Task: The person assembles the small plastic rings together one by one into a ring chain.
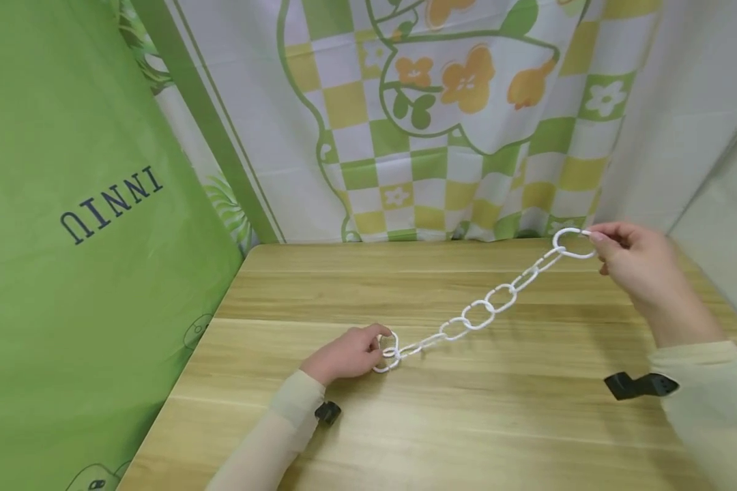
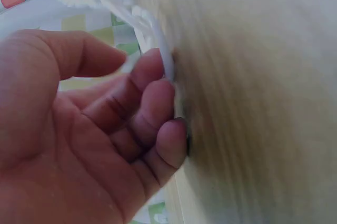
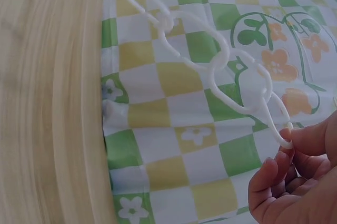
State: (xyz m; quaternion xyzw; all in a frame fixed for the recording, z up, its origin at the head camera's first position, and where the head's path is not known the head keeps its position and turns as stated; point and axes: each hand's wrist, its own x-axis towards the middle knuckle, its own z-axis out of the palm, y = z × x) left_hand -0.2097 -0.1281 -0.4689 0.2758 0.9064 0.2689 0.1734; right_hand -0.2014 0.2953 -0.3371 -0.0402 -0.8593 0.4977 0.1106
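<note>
A chain of white plastic links (image 1: 479, 315) slants across the wooden table (image 1: 467, 409), low at the left and raised at the right. My right hand (image 1: 641, 266) pinches the end link (image 1: 574, 243) between thumb and fingertips; the right wrist view shows this pinch on the link (image 3: 276, 124) closely. At the lower end, my left hand (image 1: 347, 354) has its curled fingers at a link (image 1: 385, 368) close to the tabletop. In the left wrist view, the fingertips meet a white link (image 2: 164, 56), and the thumb stands apart from them.
A checked, flowered curtain (image 1: 417, 164) hangs behind the table's far edge. Green cloth (image 1: 98, 307) with lettering borders the left side. A pale wall (image 1: 731, 204) stands at the right. Black wrist devices (image 1: 641, 385) sit on both sleeves.
</note>
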